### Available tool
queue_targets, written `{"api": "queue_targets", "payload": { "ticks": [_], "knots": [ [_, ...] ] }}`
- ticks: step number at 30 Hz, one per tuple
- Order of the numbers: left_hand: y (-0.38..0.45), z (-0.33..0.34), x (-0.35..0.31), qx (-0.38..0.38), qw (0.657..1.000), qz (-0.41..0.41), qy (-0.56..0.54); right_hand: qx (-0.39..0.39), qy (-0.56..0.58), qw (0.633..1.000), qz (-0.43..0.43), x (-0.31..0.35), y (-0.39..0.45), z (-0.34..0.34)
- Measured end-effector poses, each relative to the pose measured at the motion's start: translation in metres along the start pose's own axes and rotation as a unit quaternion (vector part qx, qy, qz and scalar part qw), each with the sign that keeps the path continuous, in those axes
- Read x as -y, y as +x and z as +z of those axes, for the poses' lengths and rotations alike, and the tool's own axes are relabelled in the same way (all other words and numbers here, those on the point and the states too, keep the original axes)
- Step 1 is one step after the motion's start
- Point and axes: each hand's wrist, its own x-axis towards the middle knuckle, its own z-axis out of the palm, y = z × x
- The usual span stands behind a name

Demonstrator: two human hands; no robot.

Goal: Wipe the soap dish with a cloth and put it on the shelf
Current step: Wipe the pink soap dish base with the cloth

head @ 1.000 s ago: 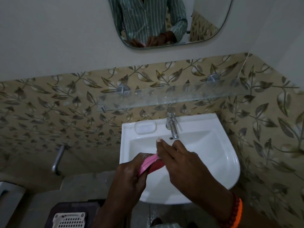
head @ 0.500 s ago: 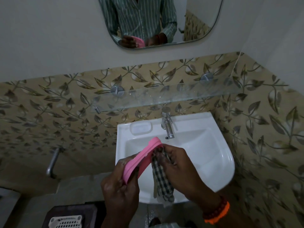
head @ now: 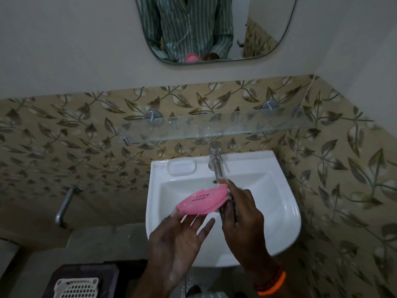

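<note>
Plainly light and stiff, the pink plastic soap dish hangs tilted over the basin; if wet, it is probably slick. The left hand is spread, its straight fingertips propping the dish's seven-o'clock end. The right hand curls round the checked cloth, pressed against the three-o'clock end. A pinch across the long rims looks the safest hold. At twelve o'clock the glass shelf offers open room, but the tap at one o'clock must be cleared.

Leaf-patterned tiles, white basin, chrome tap, mirror above; dim light.
</note>
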Motion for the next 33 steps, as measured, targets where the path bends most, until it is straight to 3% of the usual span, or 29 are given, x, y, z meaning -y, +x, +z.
{"api": "queue_targets", "payload": {
  "ticks": [4, 8, 10, 12, 15, 18, 24, 28, 33],
  "knots": [
    [0.011, 0.015, -0.002, -0.033, 0.995, 0.014, -0.098, 0.074, -0.044, 0.995, -0.054, 0.002, -0.008, -0.003],
    [0.023, 0.017, -0.014, -0.100, 0.988, 0.024, -0.113, 0.156, -0.055, 0.985, -0.053, 0.003, -0.009, -0.006],
    [0.027, 0.019, -0.024, -0.096, 0.989, 0.043, -0.109, 0.180, -0.050, 0.981, -0.050, 0.004, -0.008, -0.006],
    [0.029, 0.022, -0.034, -0.079, 0.991, 0.053, -0.096, 0.162, -0.006, 0.987, -0.007, 0.006, -0.006, -0.010],
    [0.032, 0.019, -0.041, -0.061, 0.996, 0.031, -0.055, 0.099, 0.080, 0.980, 0.154, 0.013, 0.005, -0.030],
    [0.031, 0.009, -0.037, -0.061, 0.998, -0.014, 0.016, 0.069, 0.116, 0.974, 0.180, 0.016, 0.026, -0.047],
    [0.029, 0.015, -0.020, -0.085, 0.984, -0.065, 0.142, 0.159, 0.085, 0.980, 0.079, 0.040, 0.056, -0.045],
    [0.027, 0.014, -0.014, -0.096, 0.979, -0.064, 0.171, 0.195, -0.051, 0.977, -0.068, 0.038, 0.057, -0.016],
    [0.023, 0.008, -0.016, -0.138, 0.964, -0.050, 0.220, 0.228, -0.077, 0.968, -0.070, 0.029, 0.044, 0.002]
  ]
}}
